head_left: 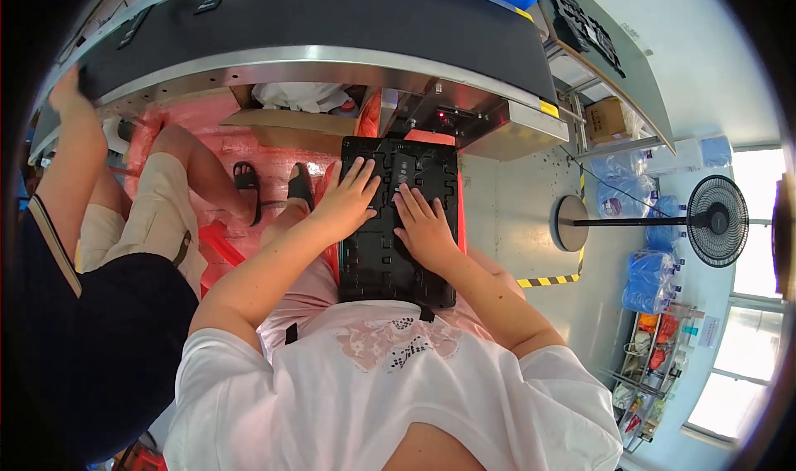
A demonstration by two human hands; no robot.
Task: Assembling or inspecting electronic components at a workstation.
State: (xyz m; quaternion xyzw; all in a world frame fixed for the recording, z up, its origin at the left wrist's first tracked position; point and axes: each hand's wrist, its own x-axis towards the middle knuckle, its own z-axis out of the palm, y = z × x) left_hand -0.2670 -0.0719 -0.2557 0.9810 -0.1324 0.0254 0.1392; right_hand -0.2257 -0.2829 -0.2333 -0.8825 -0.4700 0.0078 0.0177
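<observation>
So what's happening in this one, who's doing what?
A seated person has a black moulded plastic tray lying across their lap, with the left hand and the right hand both pressed flat on its top, fingers spread. A conveyor belt curves past in front, carrying a few small black parts. On the person's left a co-worker sits, one arm raised to the belt's edge. A standing fan is off to the right.

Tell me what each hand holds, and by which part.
Neither closes around anything. The left hand and the right hand lie flat, fingers spread, on the top face of the black moulded plastic tray on the person's lap.
</observation>
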